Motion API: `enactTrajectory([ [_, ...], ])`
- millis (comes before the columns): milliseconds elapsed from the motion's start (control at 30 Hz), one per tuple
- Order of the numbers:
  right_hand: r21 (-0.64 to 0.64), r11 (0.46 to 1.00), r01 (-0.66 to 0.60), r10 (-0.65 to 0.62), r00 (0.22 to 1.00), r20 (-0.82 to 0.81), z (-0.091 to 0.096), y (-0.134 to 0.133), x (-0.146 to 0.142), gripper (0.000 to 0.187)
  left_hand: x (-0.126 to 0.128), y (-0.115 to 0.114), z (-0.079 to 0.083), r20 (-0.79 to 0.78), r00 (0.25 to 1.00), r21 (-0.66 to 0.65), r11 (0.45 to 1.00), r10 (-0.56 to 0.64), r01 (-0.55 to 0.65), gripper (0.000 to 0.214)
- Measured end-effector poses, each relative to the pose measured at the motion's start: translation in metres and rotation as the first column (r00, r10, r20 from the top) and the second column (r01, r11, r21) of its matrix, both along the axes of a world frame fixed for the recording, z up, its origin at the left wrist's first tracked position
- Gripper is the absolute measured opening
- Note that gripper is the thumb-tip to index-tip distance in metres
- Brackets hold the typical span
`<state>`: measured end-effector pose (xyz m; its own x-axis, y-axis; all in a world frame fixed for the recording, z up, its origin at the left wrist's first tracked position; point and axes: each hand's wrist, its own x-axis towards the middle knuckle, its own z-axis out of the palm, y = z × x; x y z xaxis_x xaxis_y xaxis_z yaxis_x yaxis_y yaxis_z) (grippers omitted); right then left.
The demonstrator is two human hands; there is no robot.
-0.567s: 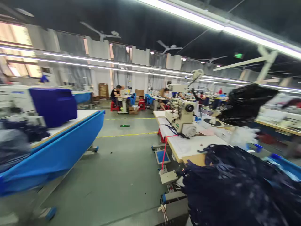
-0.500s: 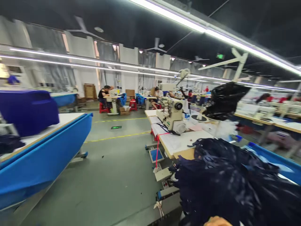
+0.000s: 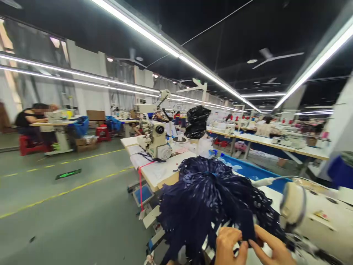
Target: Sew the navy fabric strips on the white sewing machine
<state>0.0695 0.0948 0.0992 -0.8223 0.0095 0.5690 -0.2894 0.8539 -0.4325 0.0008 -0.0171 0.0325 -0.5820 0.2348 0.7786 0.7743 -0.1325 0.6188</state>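
At the lower right, a small dark navy piece of fabric (image 3: 246, 222) is pinched between the fingertips of both my hands. My left hand (image 3: 228, 244) grips its left side and my right hand (image 3: 271, 246) grips its right side, thumbs close together. Just beyond them a large heap of navy fabric strips (image 3: 204, 195) is gathered at the top by a blue tie (image 3: 211, 174) and spreads over the table edge. To the right of my right hand stands a white sewing machine (image 3: 320, 217), cut off by the frame.
A second sewing machine (image 3: 156, 138) stands on the white worktable (image 3: 168, 167) ahead. Behind it hangs a black plastic bag (image 3: 197, 121). A blue cloth trough (image 3: 253, 171) runs behind the heap. At left, a person (image 3: 30, 121) sits by a red stool (image 3: 103, 133); yellow lines mark the floor.
The view has swung right, so the blue-draped table at left is gone and the right-hand sewing machine appears. Both hands now show with the navy fabric piece; before, only a bit of one showed.
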Motion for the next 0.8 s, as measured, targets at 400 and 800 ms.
enactTrajectory([
  [400,-0.183,0.981,0.067,-0.044,0.991,0.127,0.026,-0.006,-0.003,0.008,-0.011,-0.004,0.040,-0.222,0.973,-0.100,0.991,0.061,-0.085,0.022],
  [800,-0.301,0.951,0.068,-0.022,0.988,0.155,0.028,0.004,-0.016,0.008,-0.020,0.002,0.043,0.120,0.992,-0.184,0.981,-0.047,0.069,0.034],
])
